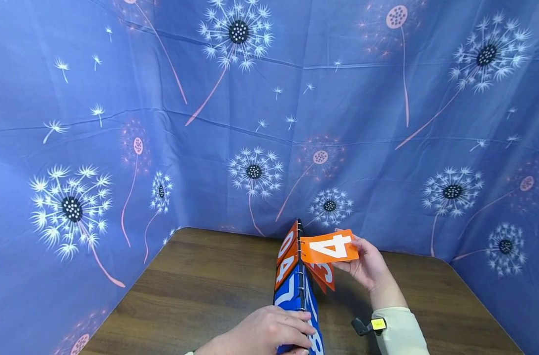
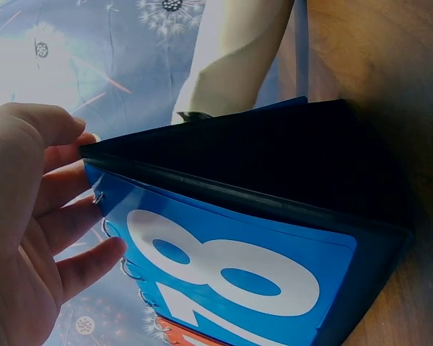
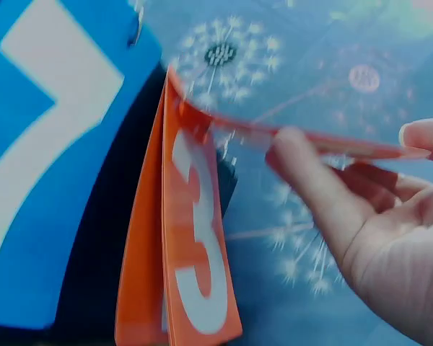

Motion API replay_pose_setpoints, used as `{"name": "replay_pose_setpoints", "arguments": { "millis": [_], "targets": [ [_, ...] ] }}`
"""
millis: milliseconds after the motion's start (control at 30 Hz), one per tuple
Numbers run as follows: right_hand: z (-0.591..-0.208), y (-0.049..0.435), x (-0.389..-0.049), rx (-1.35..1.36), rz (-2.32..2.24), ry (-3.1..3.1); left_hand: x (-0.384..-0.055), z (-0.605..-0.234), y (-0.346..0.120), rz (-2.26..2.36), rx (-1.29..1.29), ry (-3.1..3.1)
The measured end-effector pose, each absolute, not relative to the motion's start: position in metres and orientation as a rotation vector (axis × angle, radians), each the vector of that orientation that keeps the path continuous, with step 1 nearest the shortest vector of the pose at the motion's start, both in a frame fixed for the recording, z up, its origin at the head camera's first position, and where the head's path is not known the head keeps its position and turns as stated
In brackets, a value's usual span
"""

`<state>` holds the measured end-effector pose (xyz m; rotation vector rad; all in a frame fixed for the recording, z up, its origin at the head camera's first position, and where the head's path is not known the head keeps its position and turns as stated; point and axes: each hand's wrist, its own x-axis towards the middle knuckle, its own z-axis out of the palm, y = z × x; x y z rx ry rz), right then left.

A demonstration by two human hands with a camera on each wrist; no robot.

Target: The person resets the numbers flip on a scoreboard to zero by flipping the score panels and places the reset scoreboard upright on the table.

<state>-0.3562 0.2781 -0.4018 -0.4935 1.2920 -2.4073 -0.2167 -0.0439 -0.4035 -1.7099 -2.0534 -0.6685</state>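
Observation:
A tabletop flip scoreboard stands like a tent, its ringed spine pointing away from me. Blue cards with white digits hang at its near end, and orange ones at its far end. My right hand pinches an orange number card marked 4, lifted out to the right of the rings. Below it hangs an orange card marked 3, with more orange behind. My left hand holds the scoreboard's top edge at the near end, thumb on one side and fingers on the other, by the rings.
The scoreboard stands on a brown wooden table. A blue dandelion-print cloth hangs behind the table and along both sides. A black strap mount with a yellow label sits on the right sleeve.

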Motion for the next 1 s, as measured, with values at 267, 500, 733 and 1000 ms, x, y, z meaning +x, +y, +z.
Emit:
{"name": "replay_pose_setpoints", "arguments": {
  "millis": [267, 500, 733, 1000],
  "targets": [
    [-0.394, 0.269, -0.352, -0.451, -2.392, 1.280, -0.218, -0.403, -0.045, -0.622, -1.708, -2.021],
    [-0.395, 0.267, -0.349, -0.453, -2.484, 1.114, -0.217, -0.403, -0.044, -0.648, -1.718, -2.044],
    [-0.394, 0.251, -0.347, -0.624, -2.472, 1.113, -0.218, -0.404, -0.045, -0.621, -1.711, -2.015],
    [-0.391, 0.218, -0.339, -0.551, -2.460, 1.503, -0.218, -0.404, -0.043, -0.615, -1.708, -1.957]
  ]
}}
